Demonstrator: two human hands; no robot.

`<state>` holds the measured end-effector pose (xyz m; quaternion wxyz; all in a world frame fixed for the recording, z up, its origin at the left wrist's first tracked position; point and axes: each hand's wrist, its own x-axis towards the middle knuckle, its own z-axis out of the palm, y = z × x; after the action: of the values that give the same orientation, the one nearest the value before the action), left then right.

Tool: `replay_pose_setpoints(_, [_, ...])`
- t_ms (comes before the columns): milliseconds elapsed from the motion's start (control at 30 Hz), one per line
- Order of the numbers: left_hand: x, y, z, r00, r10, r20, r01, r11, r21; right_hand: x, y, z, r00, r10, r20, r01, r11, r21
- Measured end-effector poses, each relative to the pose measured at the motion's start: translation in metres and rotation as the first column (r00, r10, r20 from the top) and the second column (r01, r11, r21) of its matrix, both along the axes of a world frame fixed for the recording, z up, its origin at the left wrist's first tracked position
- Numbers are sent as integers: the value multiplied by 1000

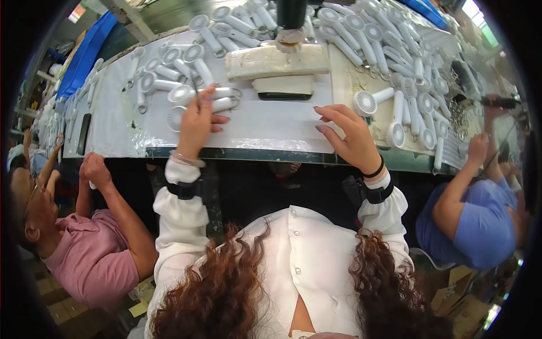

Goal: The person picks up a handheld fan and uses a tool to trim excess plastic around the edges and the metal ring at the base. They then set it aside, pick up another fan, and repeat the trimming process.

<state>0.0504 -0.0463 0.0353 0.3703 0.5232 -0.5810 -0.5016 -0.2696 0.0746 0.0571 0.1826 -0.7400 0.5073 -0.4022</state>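
Observation:
My left hand (196,121) is closed round a slim, dark metal tool (196,93) that points up and away from me; its exact kind does not show. Right beside it, two white handheld fans (224,104) lie with their round heads to the left, partly hidden behind my fingers. My right hand (353,135) is over the table's right part, fingers apart and curved, holding nothing. To its right lies another white handheld fan (366,103), its grille facing up.
Many more handheld fans (361,34) are heaped along the back and right. A white padded block (276,61) stands mid-table beneath a dark post (291,14), with a black bar (284,96) before it. Co-workers sit left, in a pink shirt (96,254), and right, in blue (480,220).

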Motion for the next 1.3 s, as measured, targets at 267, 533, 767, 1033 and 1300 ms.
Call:
replay_pose_setpoints(267, [20,-46,3,986,165,-8,-165,986,-15,-27,10,-9,945,-240,-222,200,962,-187])
replay_pose_setpoints(533, [26,-28,-7,986,167,-16,-167,981,-94,-57,1,-40,739,-490,-463,381,870,-313])
replay_pose_setpoints(767, [-17,27,-7,983,3,-186,-48,970,-240,19,12,-29,885,-363,-291,313,927,-205])
replay_pose_setpoints(1033, [-73,79,-4,795,-299,-527,453,871,190,18,15,-16,996,-80,32,83,992,-92])
replay_pose_setpoints(1300, [-89,76,-2,478,-320,-818,818,500,283,44,17,-18,935,81,344,-103,993,48])
